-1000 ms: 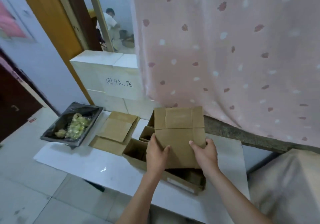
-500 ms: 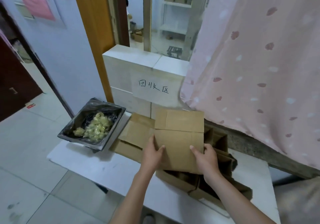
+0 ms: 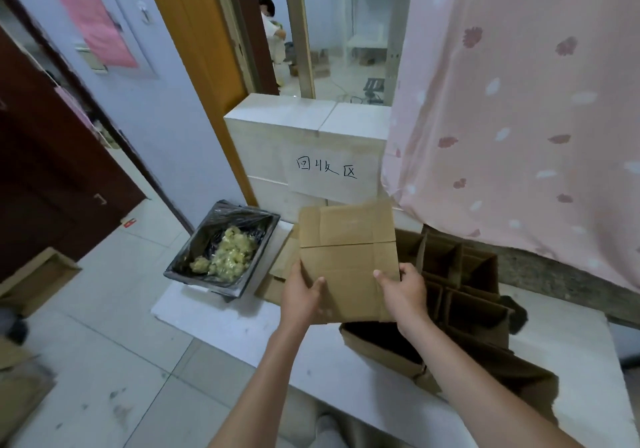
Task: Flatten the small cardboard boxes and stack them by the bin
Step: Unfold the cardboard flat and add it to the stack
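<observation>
Flattened box: you hold the flat brown cardboard box (image 3: pixel 348 257) upright over the white bench (image 3: pixel 225 326), its face toward you, flaps extended at the top.
Left grip: your left hand (image 3: pixel 302 295) grips the lower left edge, thumb on the front face, fingers behind.
Right grip: your right hand (image 3: pixel 405 291) grips the lower right edge the same way, thumb in front.
Stack: flattened brown cardboard pieces (image 3: pixel 280 274) lie on the bench behind the held box, just beside the bin.
Bin: square bin with black plastic liner (image 3: pixel 225 243), yellowish scraps inside, at the bench's left end.
Unflattened: open brown cardboard boxes (image 3: pixel 460 291) stand on the bench to the right, near your right forearm.
Backdrop: white block wall with a handwritten paper sign (image 3: pixel 327 170); pink patterned curtain (image 3: pixel 519 101) at right.
</observation>
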`<state>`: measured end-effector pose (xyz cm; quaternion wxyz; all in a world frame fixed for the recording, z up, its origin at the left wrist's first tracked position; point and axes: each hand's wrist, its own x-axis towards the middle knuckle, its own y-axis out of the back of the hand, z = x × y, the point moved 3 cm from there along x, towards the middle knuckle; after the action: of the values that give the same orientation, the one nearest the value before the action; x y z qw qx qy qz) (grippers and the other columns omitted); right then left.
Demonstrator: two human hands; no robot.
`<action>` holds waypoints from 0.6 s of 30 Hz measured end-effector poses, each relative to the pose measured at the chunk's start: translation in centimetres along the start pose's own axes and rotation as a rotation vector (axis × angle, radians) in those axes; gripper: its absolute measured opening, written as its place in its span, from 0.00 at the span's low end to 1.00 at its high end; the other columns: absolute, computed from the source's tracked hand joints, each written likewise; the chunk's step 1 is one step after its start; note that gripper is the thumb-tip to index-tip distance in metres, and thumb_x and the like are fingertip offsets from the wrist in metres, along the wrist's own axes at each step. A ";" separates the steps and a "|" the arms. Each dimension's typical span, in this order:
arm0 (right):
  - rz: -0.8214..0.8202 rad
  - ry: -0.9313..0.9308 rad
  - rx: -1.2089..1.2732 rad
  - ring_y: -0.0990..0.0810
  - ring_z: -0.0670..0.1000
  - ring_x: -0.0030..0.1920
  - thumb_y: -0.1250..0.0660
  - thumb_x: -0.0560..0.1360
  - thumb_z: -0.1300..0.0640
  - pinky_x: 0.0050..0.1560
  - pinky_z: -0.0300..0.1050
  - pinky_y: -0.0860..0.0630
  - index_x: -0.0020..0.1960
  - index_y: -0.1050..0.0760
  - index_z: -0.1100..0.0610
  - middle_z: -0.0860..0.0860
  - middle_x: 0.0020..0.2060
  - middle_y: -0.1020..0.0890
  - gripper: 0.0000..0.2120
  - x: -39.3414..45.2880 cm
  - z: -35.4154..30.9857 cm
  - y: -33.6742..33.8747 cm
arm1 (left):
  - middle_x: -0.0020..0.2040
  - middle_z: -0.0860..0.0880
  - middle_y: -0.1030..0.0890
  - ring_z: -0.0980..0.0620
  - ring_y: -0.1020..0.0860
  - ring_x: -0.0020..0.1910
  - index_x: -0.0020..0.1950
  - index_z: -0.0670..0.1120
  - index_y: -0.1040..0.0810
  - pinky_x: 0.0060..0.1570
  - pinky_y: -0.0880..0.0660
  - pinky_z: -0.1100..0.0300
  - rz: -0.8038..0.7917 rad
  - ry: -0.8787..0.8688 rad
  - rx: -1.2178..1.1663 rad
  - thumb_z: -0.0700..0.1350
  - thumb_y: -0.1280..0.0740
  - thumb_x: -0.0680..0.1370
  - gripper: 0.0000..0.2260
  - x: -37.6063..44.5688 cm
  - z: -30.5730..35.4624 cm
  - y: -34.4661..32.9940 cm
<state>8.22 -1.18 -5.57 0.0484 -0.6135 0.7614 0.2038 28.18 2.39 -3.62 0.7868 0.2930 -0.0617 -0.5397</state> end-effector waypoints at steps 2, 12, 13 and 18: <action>0.007 -0.031 0.027 0.23 0.41 0.42 0.28 0.76 0.53 0.34 0.38 0.30 0.48 0.26 0.49 0.44 0.43 0.21 0.07 -0.3 0.7 -1.0 | 0.69 0.48 0.24 0.46 0.26 0.69 0.76 0.47 0.33 0.66 0.28 0.50 0.003 -0.005 0.039 0.44 0.30 0.79 0.26 0.3 -0.4 0.4; 0.064 -0.110 0.030 0.25 0.40 0.41 0.29 0.77 0.56 0.36 0.36 0.30 0.52 0.27 0.54 0.46 0.43 0.22 0.08 1.7 1.2 -7.0 | 0.70 0.45 0.24 0.44 0.27 0.69 0.76 0.45 0.33 0.69 0.30 0.45 -0.044 0.045 0.100 0.44 0.29 0.78 0.27 6.9 -2.6 2.2; 0.071 -0.116 0.019 0.24 0.41 0.41 0.29 0.77 0.56 0.35 0.35 0.30 0.51 0.27 0.54 0.47 0.44 0.21 0.08 2.2 1.0 -7.8 | 0.69 0.45 0.23 0.44 0.26 0.69 0.76 0.44 0.32 0.68 0.29 0.44 -0.059 0.041 0.100 0.43 0.29 0.78 0.27 8.0 -2.9 2.4; 0.142 -0.191 -0.051 0.21 0.52 0.45 0.27 0.76 0.56 0.48 0.43 0.25 0.51 0.24 0.56 0.51 0.48 0.18 0.08 4.4 0.5 -13.0 | 0.70 0.44 0.24 0.42 0.28 0.70 0.77 0.43 0.34 0.69 0.30 0.46 -0.143 0.031 0.142 0.43 0.31 0.79 0.27 14.2 -5.1 3.8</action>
<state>19.50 -7.12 -10.71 0.0909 -0.5368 0.7895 0.2835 39.18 -7.23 -8.90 0.7243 0.3602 -0.0666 -0.5841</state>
